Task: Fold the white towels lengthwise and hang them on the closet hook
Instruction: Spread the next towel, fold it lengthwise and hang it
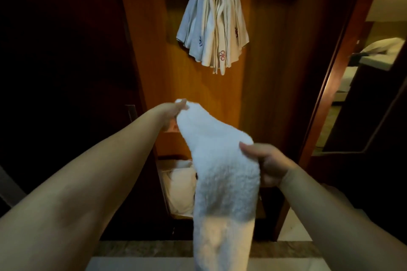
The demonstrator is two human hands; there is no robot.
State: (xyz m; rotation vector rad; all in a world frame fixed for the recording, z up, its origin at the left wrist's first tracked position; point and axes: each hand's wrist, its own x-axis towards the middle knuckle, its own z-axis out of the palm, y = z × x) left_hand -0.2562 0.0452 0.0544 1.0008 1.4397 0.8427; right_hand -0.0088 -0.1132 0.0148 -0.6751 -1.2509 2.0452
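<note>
— What are the hands doing?

— Both hold one white towel (220, 160). The left hand (174, 110) is stretched forward and pinches the towel's far top corner between thumb and fingers. The right hand (267, 164), nearer the camera, grips the towel's right edge, thumb laid on top of the cloth and the other fingers curled under it.

— How does the towel lie between them?

— It runs as a narrow band from the left hand down and to the right past the right hand, then hangs straight down toward the bottom of the picture. Whether it is already folded lengthwise I cannot tell for sure.

— And the room?

— A wooden closet panel (198, 90) stands straight ahead, warm brown and dimly lit. High on it a bundle of hung towels (212, 26) drapes over a hook; the hook itself is mostly covered by cloth. Some carry small blue and red embroidered marks near their lower ends. The held towel is well below that bundle, apart from it.

— Anything lower down?

— Behind the held towel, an open compartment with more white cloth (179, 185) in it. At the bottom, a pale tiled floor (132, 264) with a darker stone strip. On the right, a doorway (361, 86) looks into a lit room with pale bedding.
</note>
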